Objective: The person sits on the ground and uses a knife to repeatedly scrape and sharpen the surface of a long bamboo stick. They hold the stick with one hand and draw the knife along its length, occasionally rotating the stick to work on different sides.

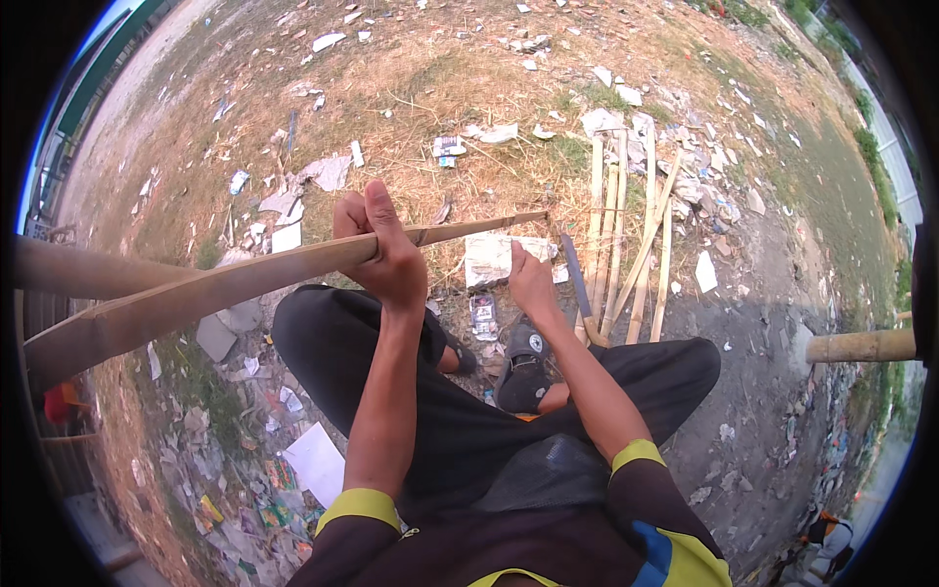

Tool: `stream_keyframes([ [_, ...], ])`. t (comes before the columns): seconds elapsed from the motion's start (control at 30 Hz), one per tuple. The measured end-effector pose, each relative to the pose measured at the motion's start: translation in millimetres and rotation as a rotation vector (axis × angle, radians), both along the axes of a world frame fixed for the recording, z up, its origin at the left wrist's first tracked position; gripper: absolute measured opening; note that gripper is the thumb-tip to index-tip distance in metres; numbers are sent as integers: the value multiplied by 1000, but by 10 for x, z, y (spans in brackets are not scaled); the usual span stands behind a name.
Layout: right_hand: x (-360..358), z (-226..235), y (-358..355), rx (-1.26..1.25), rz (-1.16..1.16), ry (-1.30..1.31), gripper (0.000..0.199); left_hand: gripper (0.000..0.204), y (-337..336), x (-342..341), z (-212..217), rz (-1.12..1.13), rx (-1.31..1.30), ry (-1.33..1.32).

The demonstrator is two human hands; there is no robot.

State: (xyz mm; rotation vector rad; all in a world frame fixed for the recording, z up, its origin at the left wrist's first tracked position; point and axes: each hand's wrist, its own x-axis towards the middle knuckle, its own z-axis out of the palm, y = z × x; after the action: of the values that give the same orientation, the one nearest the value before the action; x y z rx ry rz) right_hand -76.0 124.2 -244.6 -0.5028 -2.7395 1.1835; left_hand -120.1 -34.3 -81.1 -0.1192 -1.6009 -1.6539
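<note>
My left hand [381, 245] is wrapped around a long split bamboo strip [225, 279], thumb lying along its upper side. The strip slants from the far left up to a thin tip ahead of my right hand. Closed in a loose fist, my right hand [533, 282] is just below that tip; whatever its fingers hold, if anything, is hidden. Right beside it a machete [575, 274] lies with its dark blade pointing away and its handle near my knee. A pale flat block [499, 256] sits on the ground between my hands, beneath the strip's tip.
Several bamboo strips [616, 205] lie on the ground at the front right. A thick bamboo pole [108, 269] comes in from the left and another bamboo pole [861, 345] from the right. Paper scraps, a white sheet [316, 464] and rubble litter the dry grass around my crossed legs.
</note>
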Motion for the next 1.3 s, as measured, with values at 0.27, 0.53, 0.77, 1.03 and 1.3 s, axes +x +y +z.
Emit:
stream_keyframes([
  [0.27,-49,74,-42,-141,152,159,53,38,14,-9,31,-28,35,20],
  [0.53,-175,-288,215,90,10,-167,63,37,-59,9,-9,-88,10,-17],
  [0.77,79,464,40,-311,134,-66,57,25,-32,21,73,-161,79,-35],
  [1.03,226,1207,-309,-526,296,-31,53,35,-164,-58,-209,-197,7,-22],
  [1.3,323,1260,-476,-428,234,212,47,30,-260,82,44,-287,-375,-83],
])
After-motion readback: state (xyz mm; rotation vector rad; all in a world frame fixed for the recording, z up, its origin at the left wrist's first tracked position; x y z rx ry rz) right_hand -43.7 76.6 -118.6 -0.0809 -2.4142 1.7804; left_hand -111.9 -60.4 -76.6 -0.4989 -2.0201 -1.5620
